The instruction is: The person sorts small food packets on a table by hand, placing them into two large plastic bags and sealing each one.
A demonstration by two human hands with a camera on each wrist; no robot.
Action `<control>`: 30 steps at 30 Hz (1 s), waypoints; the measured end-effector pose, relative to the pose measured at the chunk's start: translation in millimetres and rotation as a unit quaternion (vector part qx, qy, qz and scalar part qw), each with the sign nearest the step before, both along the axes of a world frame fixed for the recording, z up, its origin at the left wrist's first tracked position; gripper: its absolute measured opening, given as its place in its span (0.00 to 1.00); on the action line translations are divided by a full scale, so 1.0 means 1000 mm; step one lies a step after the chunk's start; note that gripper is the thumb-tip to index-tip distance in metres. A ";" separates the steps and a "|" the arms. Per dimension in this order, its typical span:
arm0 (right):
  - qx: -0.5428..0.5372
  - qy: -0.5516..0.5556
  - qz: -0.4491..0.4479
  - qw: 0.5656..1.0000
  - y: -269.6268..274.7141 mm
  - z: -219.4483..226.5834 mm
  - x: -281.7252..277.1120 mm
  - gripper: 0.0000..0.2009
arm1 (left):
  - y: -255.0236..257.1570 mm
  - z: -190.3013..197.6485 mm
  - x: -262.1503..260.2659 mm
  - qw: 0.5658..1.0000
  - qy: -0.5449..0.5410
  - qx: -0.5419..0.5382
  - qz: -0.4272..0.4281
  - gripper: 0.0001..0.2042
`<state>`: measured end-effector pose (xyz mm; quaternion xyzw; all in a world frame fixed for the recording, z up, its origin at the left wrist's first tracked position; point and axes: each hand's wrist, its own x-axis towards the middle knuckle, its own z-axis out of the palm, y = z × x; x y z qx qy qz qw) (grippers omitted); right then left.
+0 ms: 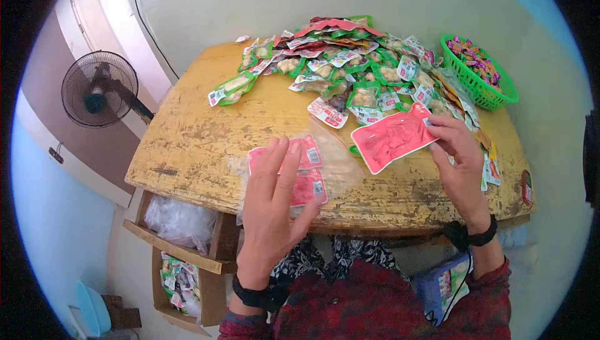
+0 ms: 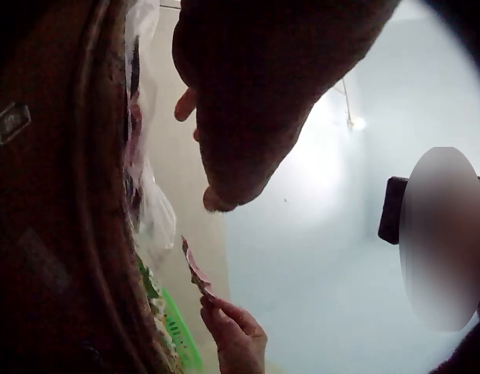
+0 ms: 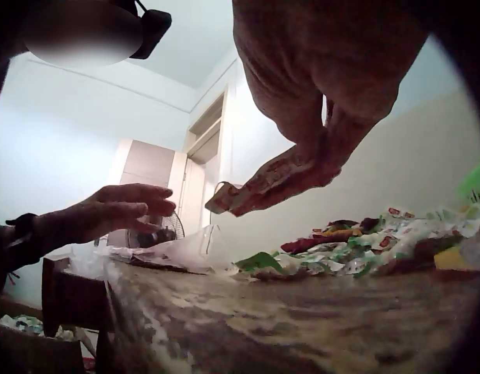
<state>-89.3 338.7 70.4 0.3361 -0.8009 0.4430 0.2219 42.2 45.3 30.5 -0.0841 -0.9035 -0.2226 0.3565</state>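
Observation:
My right hand (image 1: 461,168) pinches the right end of a flat red vacuum-sealed snack packet (image 1: 390,137) with a white border, raised above the table. In the right wrist view that packet (image 3: 271,183) shows nearly edge-on. My left hand (image 1: 272,215) is held over two similar red packets, its fingers extended and holding nothing. The lower red packet (image 1: 306,188) and the upper one (image 1: 310,152) lie one above the other on a clear plastic bag (image 1: 342,168), partly hidden by the left hand. In the left wrist view, the left hand (image 2: 263,101) is mostly dark.
A heap of green, white and red snack packets (image 1: 365,95) covers the back of the worn yellow table (image 1: 187,134). At right stands a green basket (image 1: 494,99) of purple-wrapped pieces. An open drawer (image 1: 181,221) holds plastic bags; below it sits a box (image 1: 209,290) with packets.

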 end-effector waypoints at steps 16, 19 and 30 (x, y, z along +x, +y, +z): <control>0.045 0.053 0.016 0.997 -0.009 -0.025 0.015 0.11 | 0.067 0.009 -0.063 0.987 -0.074 -0.029 0.137 0.20; 0.014 0.037 0.010 0.999 -0.009 -0.029 0.016 0.10 | 0.059 -0.005 -0.066 0.989 -0.084 0.008 0.122 0.19; -0.055 -0.055 0.021 0.997 -0.012 -0.037 0.019 0.09 | 0.044 -0.013 -0.059 0.974 -0.102 0.171 0.106 0.13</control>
